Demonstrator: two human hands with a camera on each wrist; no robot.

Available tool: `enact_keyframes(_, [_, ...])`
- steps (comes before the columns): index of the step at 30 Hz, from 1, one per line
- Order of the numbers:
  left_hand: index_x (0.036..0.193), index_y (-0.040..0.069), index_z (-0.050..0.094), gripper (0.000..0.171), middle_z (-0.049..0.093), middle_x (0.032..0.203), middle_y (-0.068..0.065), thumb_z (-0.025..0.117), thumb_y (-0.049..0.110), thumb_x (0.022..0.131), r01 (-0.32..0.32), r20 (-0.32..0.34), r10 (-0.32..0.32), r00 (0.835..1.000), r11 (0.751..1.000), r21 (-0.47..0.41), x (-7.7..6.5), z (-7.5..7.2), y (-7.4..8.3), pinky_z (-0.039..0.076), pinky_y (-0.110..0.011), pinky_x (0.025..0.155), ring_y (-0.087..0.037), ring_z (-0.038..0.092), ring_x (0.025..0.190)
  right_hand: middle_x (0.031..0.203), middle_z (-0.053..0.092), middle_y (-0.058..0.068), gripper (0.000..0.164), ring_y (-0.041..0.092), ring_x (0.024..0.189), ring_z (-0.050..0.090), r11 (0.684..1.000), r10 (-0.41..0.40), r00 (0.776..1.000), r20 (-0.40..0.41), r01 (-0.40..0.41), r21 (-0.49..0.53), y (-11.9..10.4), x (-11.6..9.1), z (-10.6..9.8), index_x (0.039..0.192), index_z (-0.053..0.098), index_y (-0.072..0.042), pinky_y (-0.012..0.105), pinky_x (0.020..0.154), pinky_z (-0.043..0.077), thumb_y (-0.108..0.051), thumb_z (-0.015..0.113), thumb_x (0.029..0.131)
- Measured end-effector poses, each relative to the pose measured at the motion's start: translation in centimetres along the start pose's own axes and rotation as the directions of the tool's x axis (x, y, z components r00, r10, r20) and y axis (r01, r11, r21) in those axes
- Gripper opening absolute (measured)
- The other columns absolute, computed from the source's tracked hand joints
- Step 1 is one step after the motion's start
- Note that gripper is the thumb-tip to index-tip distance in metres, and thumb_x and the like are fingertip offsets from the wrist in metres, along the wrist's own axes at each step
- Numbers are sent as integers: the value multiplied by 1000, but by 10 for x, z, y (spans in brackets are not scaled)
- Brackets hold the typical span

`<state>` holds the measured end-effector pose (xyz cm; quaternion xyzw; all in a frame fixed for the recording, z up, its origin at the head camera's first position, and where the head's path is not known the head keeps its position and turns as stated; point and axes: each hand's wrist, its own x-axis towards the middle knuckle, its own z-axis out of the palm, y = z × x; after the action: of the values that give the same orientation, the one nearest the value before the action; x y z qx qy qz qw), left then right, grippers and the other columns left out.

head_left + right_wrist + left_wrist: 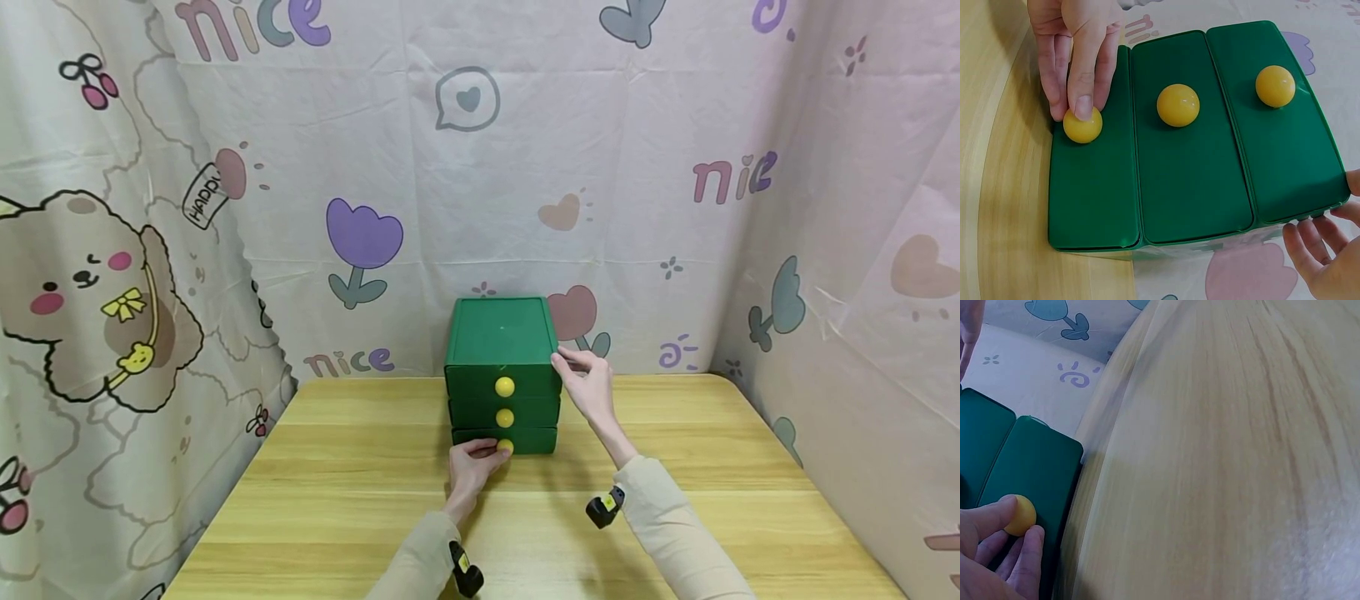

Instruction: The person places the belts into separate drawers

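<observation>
A green drawer box (pixel 502 329) with three stacked drawers stands on the wooden table, each drawer front bearing a round yellow knob. All three fronts look about flush with the box. My left hand (pixel 471 468) pinches the bottom drawer's knob (pixel 1082 127) between thumb and fingers, clearest in the left wrist view. At the upper right front corner of the box, my right hand (pixel 588 385) grips the edge, its thumb and fingers on different faces. The middle knob (pixel 1178 105) and top knob (pixel 1275 86) are untouched.
The wooden table (pixel 337 492) spreads around the box on both sides and in front. Behind it hangs a patterned cloth (pixel 480 183), close to the back of the box, with more cloth at left and right. A black wrist camera (pixel 604 507) sits on the right sleeve.
</observation>
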<state>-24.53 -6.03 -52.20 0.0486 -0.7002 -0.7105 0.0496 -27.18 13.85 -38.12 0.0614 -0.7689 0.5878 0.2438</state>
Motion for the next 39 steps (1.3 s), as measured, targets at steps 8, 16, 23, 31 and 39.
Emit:
enact_keyframes(8, [104,-9,74,31,77,96,-23,85,5,78,2,-8,-2,1000,1000,1,1,1,-1,60,-21,66,-11,71,75,106,69,30,27,-8,74,61,1000,-9,1000,8,9,2,-17,-6,-2,116,71,8,6,69,50,-5,69,93])
enact_keyframes(16, [98,-9,74,29,78,85,-13,86,9,78,-129,16,130,991,991,-46,-3,-1,-1,60,-21,62,-7,70,72,106,69,30,26,-11,74,59,1000,-21,1000,-13,21,11,-4,-2,1,116,72,7,5,70,50,-6,70,93])
enact_keyframes(23, [105,-12,72,31,76,98,-26,83,3,80,-24,7,24,1000,1000,-12,1,1,0,61,-22,67,-14,73,79,106,70,28,25,-14,74,58,1000,-20,1000,-17,21,5,12,4,3,116,74,3,5,70,50,-8,71,93])
enact_keyframes(31, [107,-11,72,31,76,99,-25,83,3,81,-13,20,13,1000,1000,2,1,1,-2,60,-21,66,-11,71,77,100,73,23,25,-11,73,60,999,-44,998,-34,44,-16,14,5,4,113,77,-1,8,70,51,-12,74,91])
enact_keyframes(39, [108,-13,71,31,74,101,-30,81,1,82,-26,38,26,999,1000,10,-1,0,1,61,-26,69,-15,72,80,101,73,22,26,-13,73,59,999,-38,999,-25,38,-21,14,4,3,114,76,-1,7,70,50,-13,73,91])
